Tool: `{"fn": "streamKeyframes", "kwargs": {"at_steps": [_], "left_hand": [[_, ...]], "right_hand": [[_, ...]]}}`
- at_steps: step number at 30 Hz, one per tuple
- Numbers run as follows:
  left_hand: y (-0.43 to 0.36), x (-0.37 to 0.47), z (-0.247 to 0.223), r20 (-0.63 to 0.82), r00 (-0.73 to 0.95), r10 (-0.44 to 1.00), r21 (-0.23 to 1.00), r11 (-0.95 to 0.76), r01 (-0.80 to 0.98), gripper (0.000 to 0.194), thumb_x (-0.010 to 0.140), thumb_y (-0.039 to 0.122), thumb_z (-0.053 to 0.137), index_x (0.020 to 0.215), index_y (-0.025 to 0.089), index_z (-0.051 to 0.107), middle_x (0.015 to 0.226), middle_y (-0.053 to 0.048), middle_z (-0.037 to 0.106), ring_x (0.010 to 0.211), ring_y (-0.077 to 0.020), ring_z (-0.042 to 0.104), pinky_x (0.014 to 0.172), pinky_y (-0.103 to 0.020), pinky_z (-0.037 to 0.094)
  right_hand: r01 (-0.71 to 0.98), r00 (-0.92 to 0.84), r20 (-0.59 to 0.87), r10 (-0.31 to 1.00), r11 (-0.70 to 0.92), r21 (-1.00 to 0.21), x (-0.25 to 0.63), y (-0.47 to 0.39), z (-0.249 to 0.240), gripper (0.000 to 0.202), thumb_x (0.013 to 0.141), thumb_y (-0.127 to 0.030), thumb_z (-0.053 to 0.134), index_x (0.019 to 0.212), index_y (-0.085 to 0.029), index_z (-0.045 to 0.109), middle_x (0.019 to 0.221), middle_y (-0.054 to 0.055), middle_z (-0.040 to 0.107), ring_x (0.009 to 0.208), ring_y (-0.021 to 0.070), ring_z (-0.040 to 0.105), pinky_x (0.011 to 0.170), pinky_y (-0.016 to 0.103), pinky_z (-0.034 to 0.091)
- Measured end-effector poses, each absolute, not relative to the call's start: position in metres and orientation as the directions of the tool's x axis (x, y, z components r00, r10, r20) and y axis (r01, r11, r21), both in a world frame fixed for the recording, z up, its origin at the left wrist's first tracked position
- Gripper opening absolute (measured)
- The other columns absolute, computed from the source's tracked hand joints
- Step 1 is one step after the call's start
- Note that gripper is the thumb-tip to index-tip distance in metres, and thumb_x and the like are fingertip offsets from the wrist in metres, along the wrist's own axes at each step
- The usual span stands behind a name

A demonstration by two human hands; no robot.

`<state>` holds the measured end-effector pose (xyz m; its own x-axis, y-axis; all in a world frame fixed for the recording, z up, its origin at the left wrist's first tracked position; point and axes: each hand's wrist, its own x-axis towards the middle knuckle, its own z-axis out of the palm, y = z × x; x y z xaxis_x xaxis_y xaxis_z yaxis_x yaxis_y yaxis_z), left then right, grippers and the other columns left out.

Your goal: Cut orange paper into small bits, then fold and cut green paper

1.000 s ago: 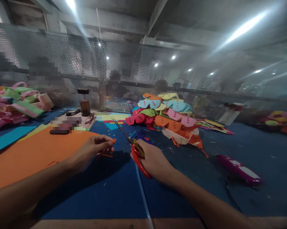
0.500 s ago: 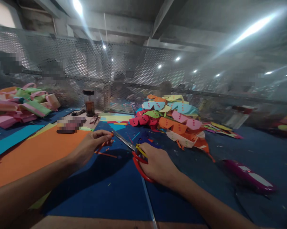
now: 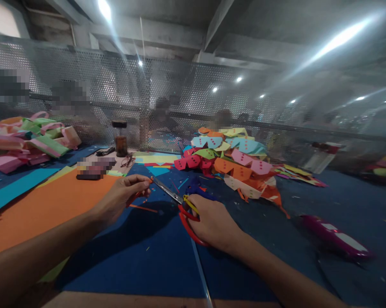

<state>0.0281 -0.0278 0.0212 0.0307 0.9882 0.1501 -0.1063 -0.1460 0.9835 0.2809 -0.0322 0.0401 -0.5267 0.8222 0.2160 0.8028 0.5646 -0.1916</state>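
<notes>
My left hand (image 3: 133,188) is closed in a pinch on a narrow orange paper strip (image 3: 134,198), whose tail hangs below the fingers. My right hand (image 3: 213,220) grips scissors (image 3: 190,224) with red and yellow handles. Their metal blades point up and left, and the tips meet the small end of the strip by my left fingertips. The blades look closed or nearly so. Beneath them, a loose orange strip (image 3: 143,208) and tiny paper scraps lie on the dark blue table covering (image 3: 125,265).
A large orange sheet (image 3: 61,201) lies left, beside a blue sheet (image 3: 19,188). Folded paper pieces (image 3: 237,160) pile up behind my right hand, others (image 3: 29,139) at far left. A jar (image 3: 120,139) and a purple device (image 3: 335,235) stand around. A perforated metal screen (image 3: 116,85) runs behind.
Both hands hold nearly the same place. The scissors have shifted very slightly to the right, and the strip's hanging tail sits closer under my left hand.
</notes>
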Motion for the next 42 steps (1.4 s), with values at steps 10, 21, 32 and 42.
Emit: {"fn": "streamKeyframes", "kwargs": {"at_steps": [10,21,32,42], "left_hand": [[-0.0296,0.0319,0.0192,0.116,0.097,0.988,0.993,-0.112,-0.044,0.02,0.079,0.038,0.072,0.08,0.019,0.069,0.067,0.001,0.066,0.064,-0.0117,0.057,0.061,-0.024,0.039],[-0.0312,0.0338,0.0193,0.103,0.087,0.991,0.995,-0.102,-0.019,0.021,0.081,0.038,0.071,0.078,0.018,0.067,0.067,0.001,0.066,0.063,-0.0103,0.055,0.058,-0.021,0.037],[-0.0309,0.0337,0.0179,0.128,0.092,0.987,0.992,-0.126,-0.023,0.017,0.081,0.035,0.07,0.078,0.019,0.068,0.067,0.001,0.066,0.065,-0.0112,0.056,0.063,-0.022,0.04],[-0.0319,0.0347,0.0195,0.138,0.092,0.986,0.99,-0.137,-0.015,0.017,0.081,0.035,0.07,0.076,0.018,0.069,0.066,0.001,0.066,0.064,-0.0109,0.055,0.061,-0.022,0.039]], "right_hand": [[0.78,-0.559,0.202,0.804,0.593,-0.202,0.2802,-0.033,0.0385,0.02,0.089,-0.039,0.052,0.09,-0.02,0.058,0.081,0.003,0.066,0.065,0.015,0.057,0.055,0.025,0.025],[0.787,-0.578,0.203,0.791,0.605,-0.118,0.281,-0.0313,0.0342,0.024,0.089,-0.043,0.049,0.093,-0.021,0.057,0.075,0.002,0.066,0.062,0.0166,0.059,0.054,0.027,0.021],[0.81,-0.556,0.198,0.807,0.58,-0.087,0.2798,-0.0314,0.0348,0.02,0.087,-0.038,0.051,0.093,-0.02,0.059,0.072,0.002,0.066,0.061,0.0167,0.058,0.053,0.027,0.019],[0.813,-0.554,0.208,0.806,0.578,-0.072,0.2801,-0.0313,0.0337,0.02,0.087,-0.038,0.051,0.093,-0.02,0.058,0.074,0.003,0.068,0.062,0.0171,0.06,0.054,0.027,0.02]]}}
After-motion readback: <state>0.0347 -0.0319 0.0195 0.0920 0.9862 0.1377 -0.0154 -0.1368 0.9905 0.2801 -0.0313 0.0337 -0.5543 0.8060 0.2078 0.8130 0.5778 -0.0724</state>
